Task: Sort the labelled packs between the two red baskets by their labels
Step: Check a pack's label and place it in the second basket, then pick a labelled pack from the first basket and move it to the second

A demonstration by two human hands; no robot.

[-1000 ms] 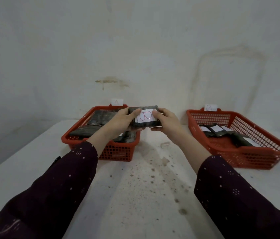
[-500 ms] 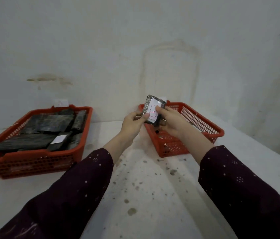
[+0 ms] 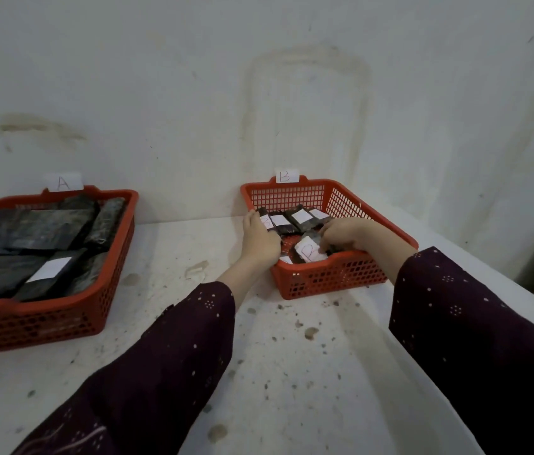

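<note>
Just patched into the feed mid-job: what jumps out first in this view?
Two red baskets against the wall stand out: the basket tagged A on the left, full of large dark packs, and the basket tagged B near the centre, holding smaller packs with white labels. Both hands are inside basket B: the left hand at its left wall, the right hand on a pack near the front.

We see a white table (image 3: 292,372), speckled with dark spots, and right behind the table, a stained white wall (image 3: 193,77).
</note>
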